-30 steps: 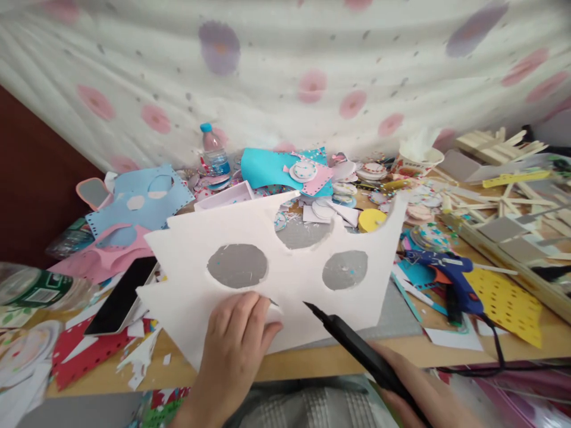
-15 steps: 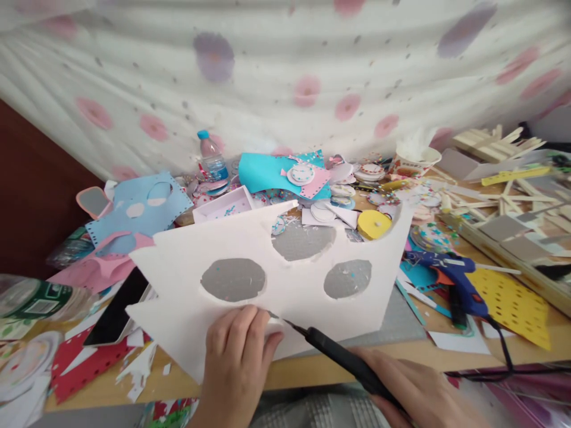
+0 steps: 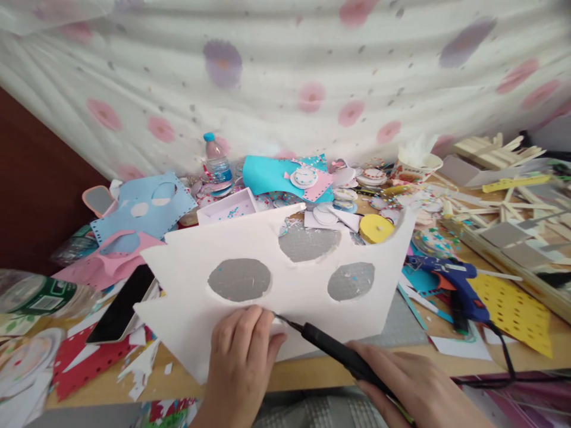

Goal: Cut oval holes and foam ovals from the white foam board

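Observation:
A large white sheet (image 3: 303,297), perhaps card or thin foam, stands tilted up in front of me. It has several rounded cut-outs and a jagged left edge. My left hand (image 3: 243,351) grips its lower middle, fingers curled and thumb to the right. My right hand (image 3: 410,380) is closed around a black-handled craft knife (image 3: 339,348). The knife's thin tip meets the sheet right beside my left fingertips. Part of the knife's rear end is hidden by my right hand. A grey cutting mat (image 3: 404,318) shows behind the sheet and through the holes.
A blue glue gun (image 3: 464,282) with its cord lies at the right, by yellow dotted sheeting (image 3: 513,309). A phone (image 3: 122,306) and plastic bottle (image 3: 44,297) are at the left. Behind are a yellow disc (image 3: 375,228), paper cup (image 3: 414,166) and wooden sticks (image 3: 495,148).
The whole view has shifted slightly, with things appearing a little further right. The knife tip has moved slightly up and left relative to the sheet. Both hands keep their holds.

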Tool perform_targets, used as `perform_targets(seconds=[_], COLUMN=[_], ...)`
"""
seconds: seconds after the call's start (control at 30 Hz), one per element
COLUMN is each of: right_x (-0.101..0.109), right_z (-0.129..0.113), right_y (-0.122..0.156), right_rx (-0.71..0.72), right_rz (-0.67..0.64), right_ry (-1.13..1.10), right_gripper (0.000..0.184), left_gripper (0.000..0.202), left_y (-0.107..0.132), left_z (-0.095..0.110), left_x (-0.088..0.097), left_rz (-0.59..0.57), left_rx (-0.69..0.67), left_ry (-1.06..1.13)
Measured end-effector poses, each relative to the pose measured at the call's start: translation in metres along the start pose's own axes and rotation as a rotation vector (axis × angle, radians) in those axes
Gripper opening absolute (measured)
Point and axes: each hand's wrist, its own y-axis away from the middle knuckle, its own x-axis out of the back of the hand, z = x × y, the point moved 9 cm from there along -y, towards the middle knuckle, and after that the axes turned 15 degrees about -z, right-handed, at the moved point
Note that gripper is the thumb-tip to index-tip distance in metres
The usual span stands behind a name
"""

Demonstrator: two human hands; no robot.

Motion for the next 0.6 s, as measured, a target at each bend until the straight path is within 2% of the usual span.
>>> perform_targets(seconds=[0.6], right_x=[-0.0057], right_z=[0.0002], right_y=[0.0032], right_rx=[-0.005], right_rz=[-0.003], right_ry=[0.067], right_gripper=[0.023], left_gripper=[0.021], left_y=[-0.0005], left_z=[-0.0013], left_x=[-0.0048], left_rz=[-0.029], left_rx=[-0.029], left_ry=[0.013])
